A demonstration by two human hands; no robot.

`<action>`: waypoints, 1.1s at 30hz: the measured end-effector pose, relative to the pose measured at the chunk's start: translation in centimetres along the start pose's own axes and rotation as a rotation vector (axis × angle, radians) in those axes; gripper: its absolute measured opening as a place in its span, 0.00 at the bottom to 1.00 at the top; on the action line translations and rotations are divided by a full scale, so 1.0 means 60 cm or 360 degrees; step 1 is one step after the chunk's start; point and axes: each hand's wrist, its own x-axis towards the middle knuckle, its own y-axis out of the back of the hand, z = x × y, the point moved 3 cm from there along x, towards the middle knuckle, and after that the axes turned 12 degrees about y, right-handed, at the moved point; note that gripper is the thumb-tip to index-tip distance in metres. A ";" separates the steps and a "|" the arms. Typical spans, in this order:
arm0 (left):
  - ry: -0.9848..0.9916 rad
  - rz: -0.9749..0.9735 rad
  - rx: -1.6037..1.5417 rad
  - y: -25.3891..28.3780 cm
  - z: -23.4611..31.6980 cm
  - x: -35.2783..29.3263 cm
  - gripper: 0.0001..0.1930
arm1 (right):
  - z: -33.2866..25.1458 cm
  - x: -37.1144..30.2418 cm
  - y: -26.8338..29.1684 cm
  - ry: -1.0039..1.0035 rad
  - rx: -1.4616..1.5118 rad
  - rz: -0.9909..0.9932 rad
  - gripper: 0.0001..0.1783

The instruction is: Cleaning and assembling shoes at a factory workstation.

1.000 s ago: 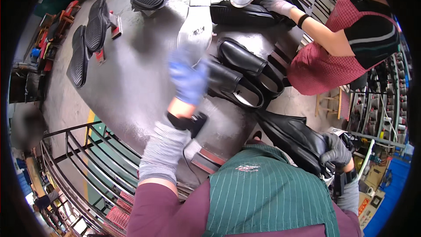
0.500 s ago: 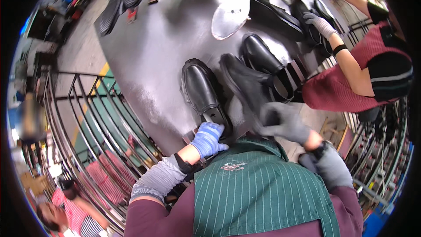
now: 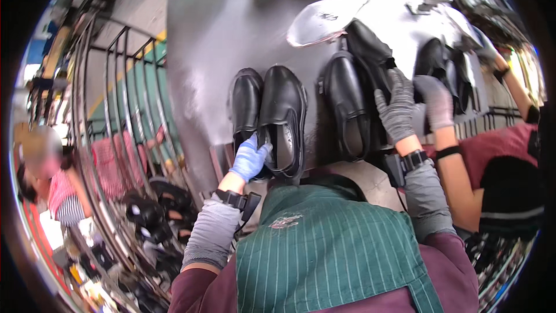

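Observation:
My left hand (image 3: 250, 159), in a blue glove, is closed at the opening of the leftmost black slip-on shoe (image 3: 245, 99). Its thumb reaches against the second black shoe (image 3: 282, 95), which lies close alongside with a light insole in view. My right hand (image 3: 397, 107), in a grey striped glove, rests over the heel end of a black shoe (image 3: 368, 49), fingers stretched out and thumb apart. That heel is partly hidden under the hand. Just left of it lies another black shoe (image 3: 344, 90), toe pointing away from me.
A co-worker's gloved hand (image 3: 435, 101) is close beside my right hand. More black shoes (image 3: 431, 61) lie at the right of the dark table (image 3: 200, 40). Pale flat sole-shaped pieces (image 3: 324, 20) lie beyond. Metal rails (image 3: 124, 75) stand to the left.
My right hand has left the middle shoe, which now sits beside the leftmost one, and has moved onto a shoe farther right. My left hand stays by the leftmost shoe. The view has turned.

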 end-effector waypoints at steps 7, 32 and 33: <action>0.0024 -0.0306 -0.2382 0.032 -0.034 -0.225 0.25 | 0.045 0.003 -0.027 -0.0345 0.0142 -0.0977 0.40; -0.0640 0.1438 -0.0759 0.591 0.096 -0.178 0.15 | -0.071 -0.090 -0.031 -0.0536 0.0073 -0.1453 0.49; -0.0428 0.1668 -0.0384 0.662 0.093 -0.159 0.15 | -0.067 -0.103 -0.036 -0.0554 0.0099 -0.1461 0.49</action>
